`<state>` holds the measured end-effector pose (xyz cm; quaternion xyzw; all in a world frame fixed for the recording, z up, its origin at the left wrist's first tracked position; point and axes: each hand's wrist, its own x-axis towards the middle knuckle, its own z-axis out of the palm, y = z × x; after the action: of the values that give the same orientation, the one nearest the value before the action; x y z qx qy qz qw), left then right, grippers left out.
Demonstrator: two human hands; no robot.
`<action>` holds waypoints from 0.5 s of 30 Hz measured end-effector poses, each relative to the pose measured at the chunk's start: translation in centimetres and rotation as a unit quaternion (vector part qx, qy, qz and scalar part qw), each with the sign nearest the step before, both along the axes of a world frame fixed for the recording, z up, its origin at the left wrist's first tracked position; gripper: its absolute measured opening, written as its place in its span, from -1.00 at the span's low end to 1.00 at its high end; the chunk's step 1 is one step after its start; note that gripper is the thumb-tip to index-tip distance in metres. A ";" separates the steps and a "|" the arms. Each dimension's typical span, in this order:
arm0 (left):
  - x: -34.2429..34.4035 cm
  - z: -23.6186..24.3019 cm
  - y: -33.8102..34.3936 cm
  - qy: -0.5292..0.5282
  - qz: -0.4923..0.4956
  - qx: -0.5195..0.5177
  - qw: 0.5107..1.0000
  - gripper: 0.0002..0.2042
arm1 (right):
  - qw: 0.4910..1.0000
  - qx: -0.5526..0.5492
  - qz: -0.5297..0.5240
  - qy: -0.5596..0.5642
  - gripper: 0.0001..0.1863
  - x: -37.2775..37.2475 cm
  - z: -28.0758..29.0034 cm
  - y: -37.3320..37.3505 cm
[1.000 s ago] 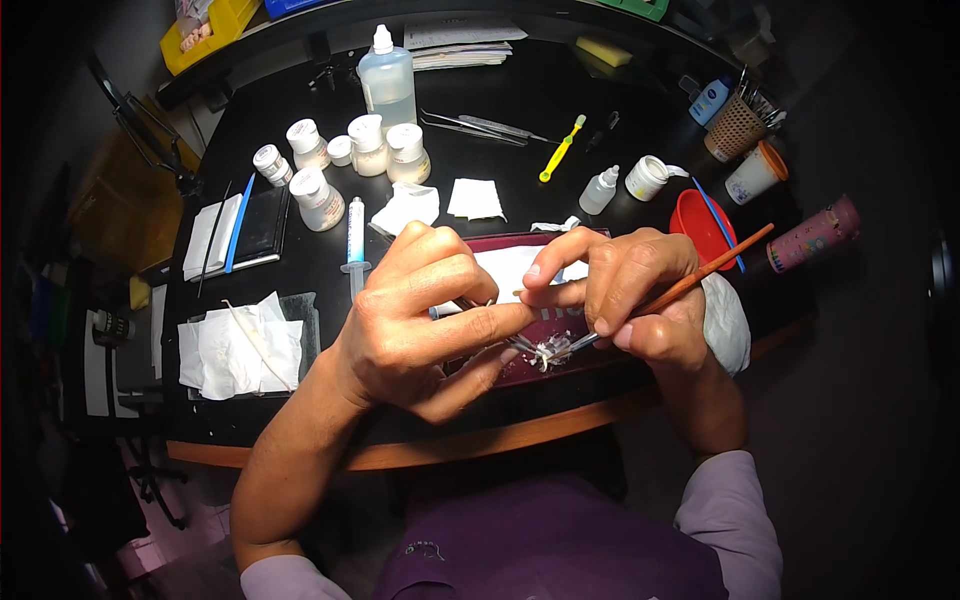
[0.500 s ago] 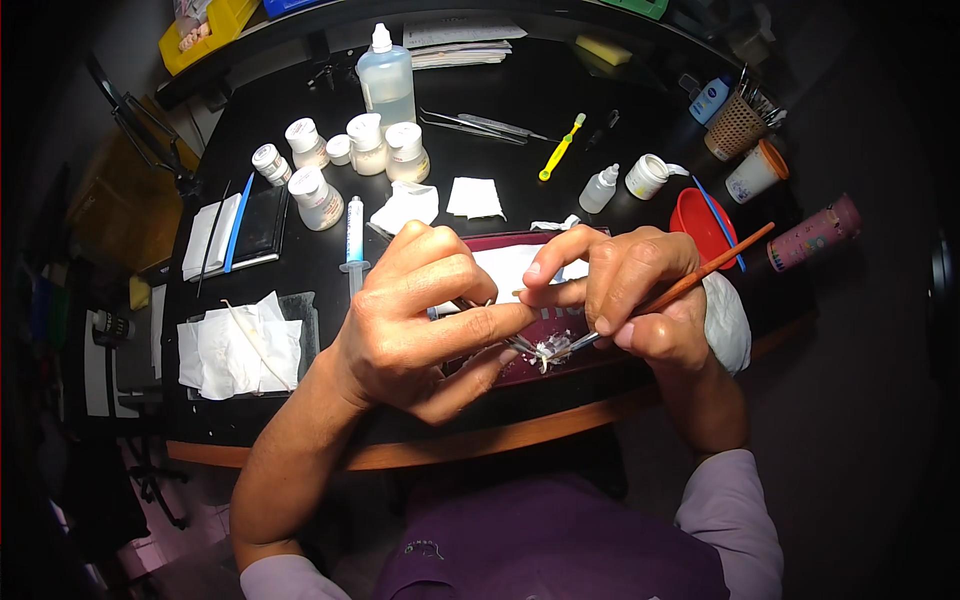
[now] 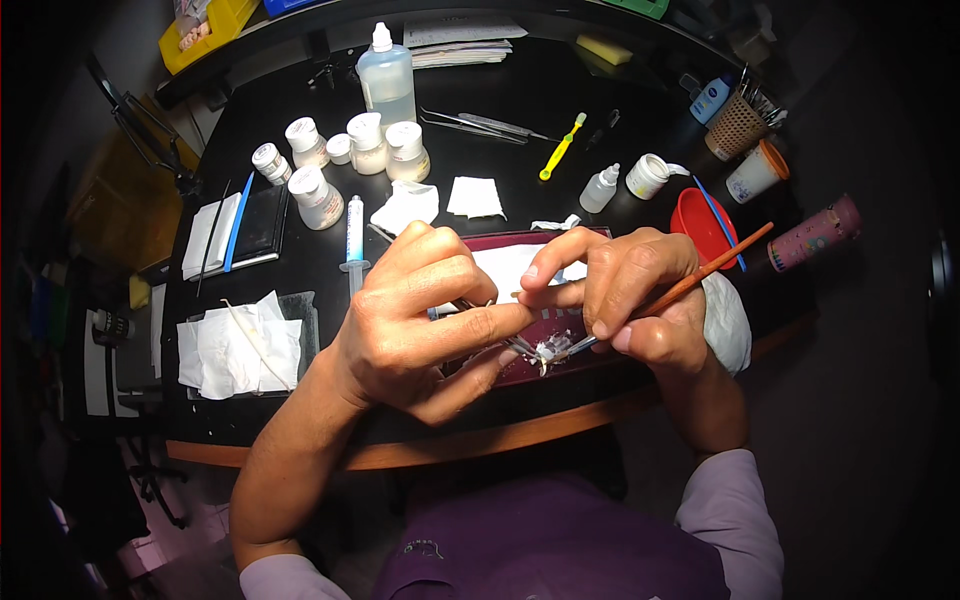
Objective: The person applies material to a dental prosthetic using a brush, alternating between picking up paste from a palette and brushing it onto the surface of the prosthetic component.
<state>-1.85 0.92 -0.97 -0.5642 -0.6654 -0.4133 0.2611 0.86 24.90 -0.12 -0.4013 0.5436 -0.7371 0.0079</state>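
Note:
My left hand [image 3: 420, 325] is closed around slim metal tweezers [image 3: 521, 345], largely hidden by the fingers. At their tips is a small whitish piece [image 3: 543, 366], too small to make out fully. In my right hand [image 3: 645, 290] is a thin brush with a reddish-brown handle [image 3: 715, 262]; its tip comes close to the piece from the right, and I cannot tell whether they touch. The fingers of both hands almost meet above. Beneath them lies a dark red board [image 3: 515, 375] with white crumbs and a white sheet [image 3: 505, 262] on it.
Several white-capped jars [image 3: 316, 198] and a large clear bottle [image 3: 387, 85] stand at the back left. A syringe [image 3: 354, 235] lies left of the board. To the right are a dropper bottle [image 3: 599, 188], a red bowl [image 3: 705, 225] and a white cloth [image 3: 727, 325].
Both hands stay almost where they were. The brush tip has shifted very slightly beside the small piece.

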 end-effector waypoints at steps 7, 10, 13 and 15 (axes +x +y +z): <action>0.0 0.1 0.0 -0.003 -0.001 0.002 1.000 -0.63 | 1.000 0.005 0.001 0.004 -0.89 -0.1 -0.1 0.0; -0.1 0.0 -0.1 0.000 0.001 0.003 1.000 -0.63 | 1.000 -0.002 -0.001 -0.003 -0.89 -0.1 -0.1 -0.1; 0.1 0.2 0.0 0.002 0.000 0.002 1.000 -0.63 | 1.000 0.000 0.003 0.004 -0.89 0.0 0.0 0.0; 0.1 0.2 0.1 0.002 -0.001 0.003 1.000 -0.63 | 1.000 -0.001 0.003 0.003 -0.89 0.0 0.0 0.1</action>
<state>-1.74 1.00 -0.78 -0.5648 -0.6635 -0.4140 0.2636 0.89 24.99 -0.15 -0.4056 0.5415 -0.7363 0.0079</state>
